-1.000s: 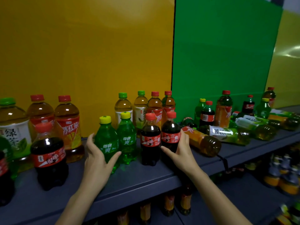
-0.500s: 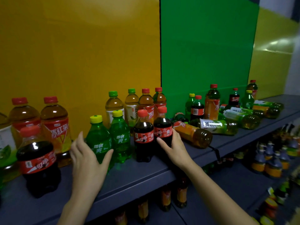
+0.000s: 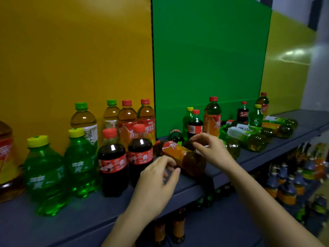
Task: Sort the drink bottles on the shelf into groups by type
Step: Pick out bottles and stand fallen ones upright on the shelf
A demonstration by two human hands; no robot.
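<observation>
On the grey shelf (image 3: 194,184) stand two green soda bottles (image 3: 46,175) with yellow caps. Right of them stand two cola bottles (image 3: 112,163) with red caps. An orange-labelled iced tea bottle (image 3: 181,154) lies on its side right of the colas. My left hand (image 3: 156,180) hovers by that bottle's base, fingers loosely curled and holding nothing. Over the lying bottle, my right hand (image 3: 211,152) has its fingers and thumb curled near something dark. Whether it grips anything is unclear.
Green-cap tea (image 3: 83,120) and red-cap iced tea (image 3: 127,116) stand in the back row. To the right are upright mixed bottles (image 3: 212,118) and several lying green tea bottles (image 3: 247,138). A large iced tea bottle (image 3: 5,157) stands far left. A lower shelf (image 3: 284,184) holds more bottles.
My left hand left the green soda bottle and moved right toward the lying iced tea bottle. My right hand left the cola bottle and moved right over the lying bottle.
</observation>
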